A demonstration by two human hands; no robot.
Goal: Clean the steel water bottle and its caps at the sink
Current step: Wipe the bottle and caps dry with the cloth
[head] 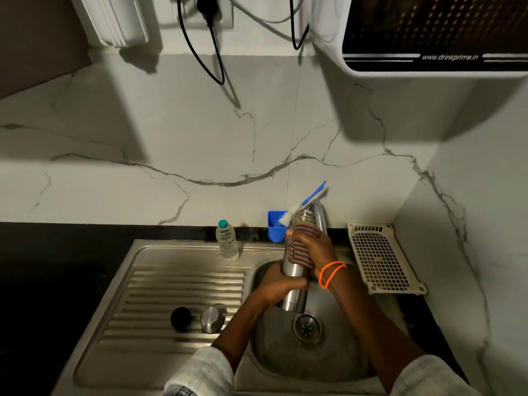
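The steel water bottle (295,270) stands tilted over the round sink bowl (337,358), its open mouth up near the tap. My left hand (278,287) grips its lower body. My right hand (315,247) presses a striped cloth (300,252) around the upper body, fingers curled over it. A black cap (180,318) and a steel cap (213,319) lie side by side on the ribbed drainboard (160,295).
A blue holder (275,228) with a blue-handled brush (313,194) sits behind the bottle by the tap (321,215). A small plastic bottle (227,240) stands on the sink's rear rim. A cream perforated tray (383,258) lies right of the sink.
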